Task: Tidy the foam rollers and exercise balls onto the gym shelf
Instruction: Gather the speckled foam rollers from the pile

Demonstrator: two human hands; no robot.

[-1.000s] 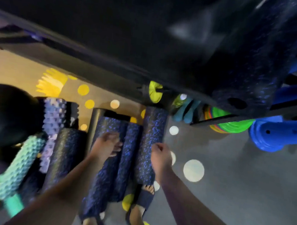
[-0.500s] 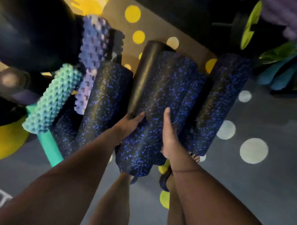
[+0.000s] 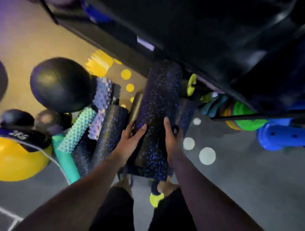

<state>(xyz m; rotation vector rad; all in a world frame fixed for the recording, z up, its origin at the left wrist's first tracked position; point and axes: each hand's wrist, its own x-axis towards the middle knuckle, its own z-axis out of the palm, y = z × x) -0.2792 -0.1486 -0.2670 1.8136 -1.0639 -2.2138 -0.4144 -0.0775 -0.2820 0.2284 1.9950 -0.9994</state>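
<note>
I hold a black foam roller with blue speckles [image 3: 158,104] between both hands, lifted off the floor and pointing toward the dark gym shelf [image 3: 195,34] above. My left hand [image 3: 128,143] grips its left side and my right hand [image 3: 170,140] its right side. More rollers lie on the floor to the left: another speckled black roller [image 3: 107,135], a lilac knobbed roller [image 3: 100,107] and a mint knobbed roller [image 3: 76,131]. A further speckled roller [image 3: 186,113] lies just right of the held one. A large black ball [image 3: 61,85] and a yellow ball [image 3: 6,157] sit at the left.
A small dark ball [image 3: 17,118] and a black weight marked 2KG [image 3: 22,136] lie by the yellow ball. Under the shelf at right are green and coloured discs [image 3: 242,118] and a blue frame [image 3: 288,134]. My legs and feet stand below the held roller.
The speckled roller has risen off the pile between my hands, its far end now near the shelf edge. The view tilted up so the shelf fills the top again.
</note>
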